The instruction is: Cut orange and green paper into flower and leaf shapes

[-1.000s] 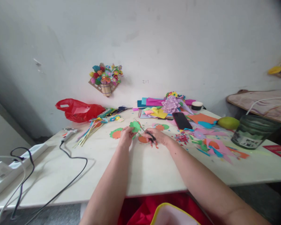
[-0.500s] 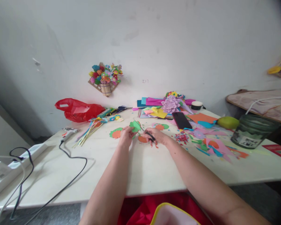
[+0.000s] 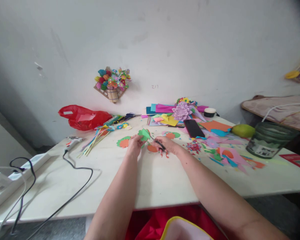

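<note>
Between the thumb and fingers of my left hand [image 3: 135, 142] is a green foam-like sheet piece [image 3: 144, 134] with a scalloped edge. My right hand [image 3: 168, 144] is closed on a pair of scissors [image 3: 160, 144] with dark handles. The blades point up and left and meet the green piece. Just below the scissors lies an orange round cutout [image 3: 152, 148], partly covered by my right hand. Left of my left hand rest green and orange scalloped cutouts [image 3: 124, 142]. Beyond my right hand is another orange cutout [image 3: 170, 135].
On the left are a glue gun [image 3: 74, 142] with a trailing cord, a power strip [image 3: 35, 161] and a red plastic bag [image 3: 86, 117]. To the right, a phone [image 3: 193, 128], coloured scraps [image 3: 233, 158] and a glass jar [image 3: 270, 140] stand or lie on the white table [image 3: 165, 183].
Almost nothing differs. Both hands hold the same things in nearly the same place, and the scissor blades remain at the green piece.
</note>
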Demonstrator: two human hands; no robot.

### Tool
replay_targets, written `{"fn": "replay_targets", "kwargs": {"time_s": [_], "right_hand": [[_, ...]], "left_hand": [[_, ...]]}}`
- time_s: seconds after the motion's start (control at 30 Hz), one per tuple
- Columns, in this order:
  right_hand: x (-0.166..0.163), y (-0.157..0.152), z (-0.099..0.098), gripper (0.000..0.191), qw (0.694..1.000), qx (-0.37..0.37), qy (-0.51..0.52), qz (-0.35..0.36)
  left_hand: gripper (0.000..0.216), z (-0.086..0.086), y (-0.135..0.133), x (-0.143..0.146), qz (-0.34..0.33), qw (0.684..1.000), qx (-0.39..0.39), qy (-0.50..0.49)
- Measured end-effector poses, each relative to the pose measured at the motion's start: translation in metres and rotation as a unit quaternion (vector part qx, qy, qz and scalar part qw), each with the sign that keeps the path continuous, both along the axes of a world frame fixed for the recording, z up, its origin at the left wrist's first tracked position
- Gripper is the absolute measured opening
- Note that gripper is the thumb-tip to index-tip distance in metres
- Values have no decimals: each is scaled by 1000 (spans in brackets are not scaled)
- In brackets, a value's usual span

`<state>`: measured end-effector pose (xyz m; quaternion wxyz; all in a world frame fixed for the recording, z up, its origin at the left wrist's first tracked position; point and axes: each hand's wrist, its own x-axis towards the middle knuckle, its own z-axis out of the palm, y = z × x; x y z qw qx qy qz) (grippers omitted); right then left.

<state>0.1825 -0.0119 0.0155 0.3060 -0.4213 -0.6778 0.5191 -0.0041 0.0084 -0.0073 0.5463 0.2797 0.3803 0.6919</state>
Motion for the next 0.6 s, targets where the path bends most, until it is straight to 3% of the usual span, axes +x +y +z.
{"fn": "replay_targets", "kwargs": {"time_s": [0.6], "right_hand": [[1, -1, 0, 34, 1000, -5, 16, 10]], "left_hand": [[27, 4, -2, 2, 8, 1000, -9, -11]]}}
